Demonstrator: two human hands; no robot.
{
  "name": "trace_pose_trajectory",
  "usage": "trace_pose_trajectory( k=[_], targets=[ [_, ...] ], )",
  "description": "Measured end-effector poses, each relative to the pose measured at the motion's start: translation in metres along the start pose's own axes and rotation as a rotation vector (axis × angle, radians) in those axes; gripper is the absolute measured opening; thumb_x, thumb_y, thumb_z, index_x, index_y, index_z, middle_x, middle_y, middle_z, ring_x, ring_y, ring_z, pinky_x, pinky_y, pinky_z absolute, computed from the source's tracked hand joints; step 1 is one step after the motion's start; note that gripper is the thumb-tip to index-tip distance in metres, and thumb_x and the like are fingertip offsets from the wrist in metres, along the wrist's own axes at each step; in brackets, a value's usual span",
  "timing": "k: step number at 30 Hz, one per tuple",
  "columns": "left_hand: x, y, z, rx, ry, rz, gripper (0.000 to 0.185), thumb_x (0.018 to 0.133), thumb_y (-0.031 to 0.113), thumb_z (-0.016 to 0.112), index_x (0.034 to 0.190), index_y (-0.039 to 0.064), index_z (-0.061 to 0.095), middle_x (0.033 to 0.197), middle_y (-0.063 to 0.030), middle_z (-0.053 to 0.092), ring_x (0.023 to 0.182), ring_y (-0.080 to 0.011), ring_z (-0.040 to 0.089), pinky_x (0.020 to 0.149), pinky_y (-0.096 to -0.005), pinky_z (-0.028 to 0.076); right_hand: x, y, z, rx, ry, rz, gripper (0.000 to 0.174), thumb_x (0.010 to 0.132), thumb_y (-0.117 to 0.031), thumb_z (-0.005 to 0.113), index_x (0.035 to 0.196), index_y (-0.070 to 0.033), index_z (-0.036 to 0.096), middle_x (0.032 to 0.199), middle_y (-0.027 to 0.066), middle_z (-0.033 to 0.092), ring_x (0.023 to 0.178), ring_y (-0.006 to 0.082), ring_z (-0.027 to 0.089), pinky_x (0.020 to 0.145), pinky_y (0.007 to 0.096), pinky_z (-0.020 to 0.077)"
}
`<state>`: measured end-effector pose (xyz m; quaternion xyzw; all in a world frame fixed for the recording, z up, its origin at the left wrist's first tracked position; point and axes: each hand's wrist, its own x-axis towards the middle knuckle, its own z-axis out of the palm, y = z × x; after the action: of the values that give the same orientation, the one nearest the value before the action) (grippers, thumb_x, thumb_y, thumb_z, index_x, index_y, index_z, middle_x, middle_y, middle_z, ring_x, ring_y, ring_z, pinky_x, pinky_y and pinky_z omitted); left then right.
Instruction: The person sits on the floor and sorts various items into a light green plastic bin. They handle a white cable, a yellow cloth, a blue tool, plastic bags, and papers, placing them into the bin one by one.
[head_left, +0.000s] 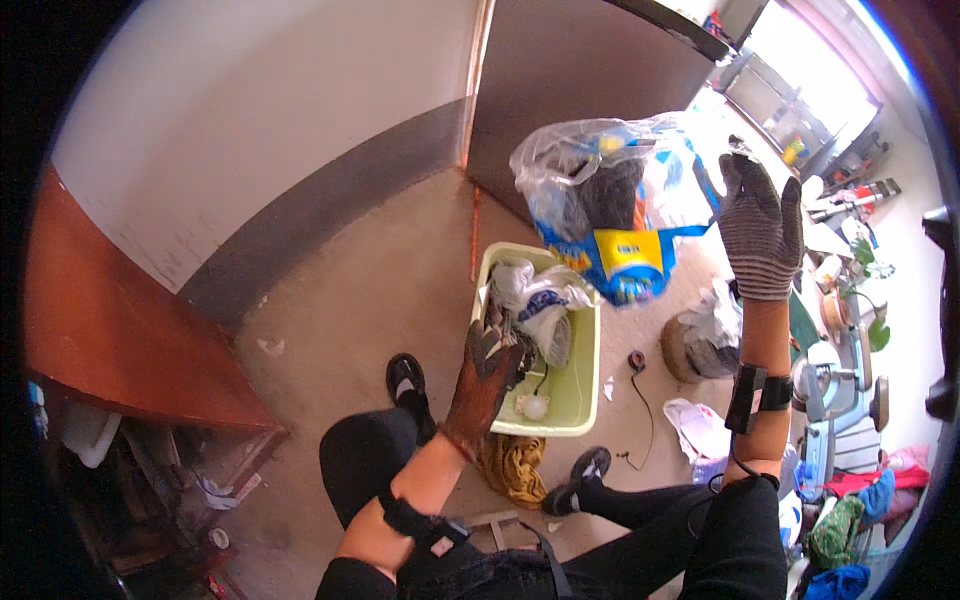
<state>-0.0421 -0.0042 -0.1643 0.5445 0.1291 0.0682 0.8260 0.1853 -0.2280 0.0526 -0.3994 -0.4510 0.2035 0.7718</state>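
Observation:
My left hand (484, 379), in a dark brown work glove, reaches over the left rim of a pale green plastic basin (590, 405). Its fingers are among dark items there, and what they touch is partly hidden. White plastic bags (541, 304) fill the basin's far part; a white round bulb-like piece (534, 407) lies at its near end. My right hand (757, 225), in a grey striped glove, is raised at the right. It holds the edge of a large clear, blue and yellow plastic bag (630, 251), which hangs beyond the basin with dark things inside.
A mustard cloth (516, 469) lies beneath the basin's near end. On the floor are a black cord (651, 420), a round container with white plastic bags (684, 349) and a pinkish bag (694, 427). A reddish-brown table (135, 330) stands left; a light blue chair (840, 427) is at right.

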Motion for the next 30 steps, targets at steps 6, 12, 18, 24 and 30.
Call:
trace_pose_trajectory(
  k=[6,12,18,24,30],
  targets=[
    [0.008,-0.061,0.017,-0.047,-0.401,-0.065,0.065,0.092,0.027,0.064,0.143,0.006,0.03,0.137,-0.0112,0.045,0.121,-0.0219,0.048,0.101,-0.0368,0.042,-0.065,-0.003,0.065,0.277,0.139,0.029,0.075,0.097,-0.056,0.032,0.14,0.005,0.037,0.147,0.0177,0.035,0.138,0.0308,0.028,0.114,0.0565,0.0188],
    [-0.002,-0.067,0.029,0.756,-0.625,0.481,0.047,0.092,0.028,0.062,0.129,0.003,0.046,0.122,-0.0127,0.057,0.111,-0.0233,0.056,0.095,-0.0363,0.047,-0.127,0.031,0.031,1.563,0.316,0.104,0.066,0.098,-0.039,0.036,0.148,0.002,0.019,0.156,0.014,0.016,0.145,0.0267,0.014,0.119,0.0432,0.0131],
    [-0.013,-0.055,0.043,-0.186,-0.089,-0.374,0.051,0.085,0.035,0.071,0.118,-0.001,0.055,0.108,-0.0108,0.063,0.091,-0.0191,0.062,0.082,-0.0309,0.05,-0.233,0.06,0.017,1.429,0.746,0.06,0.065,0.096,-0.048,0.038,0.148,-0.013,0.025,0.155,0.011,0.022,0.141,0.0283,0.025,0.118,0.0518,0.0157],
    [-0.007,-0.09,0.046,-0.241,0.037,-0.236,0.045,0.092,0.035,0.059,0.118,-0.002,0.057,0.111,-0.0117,0.064,0.093,-0.0236,0.063,0.08,-0.0335,0.049,-0.268,0.148,0.105,0.862,0.939,0.471,0.057,0.096,-0.051,0.042,0.145,-0.022,0.032,0.146,0.0056,0.039,0.132,0.0252,0.039,0.103,0.0523,0.0346],
    [-0.014,-0.116,0.054,0.324,-0.206,-0.248,0.052,0.098,0.038,0.048,0.13,-0.002,0.048,0.117,-0.0213,0.061,0.099,-0.0338,0.063,0.084,-0.0388,0.05,-0.237,0.19,0.104,-0.721,1.357,0.59,0.039,0.098,-0.034,0.052,0.114,-0.001,0.063,0.092,0.0072,0.067,0.086,0.0155,0.062,0.079,0.0291,0.0498]
  ],
)
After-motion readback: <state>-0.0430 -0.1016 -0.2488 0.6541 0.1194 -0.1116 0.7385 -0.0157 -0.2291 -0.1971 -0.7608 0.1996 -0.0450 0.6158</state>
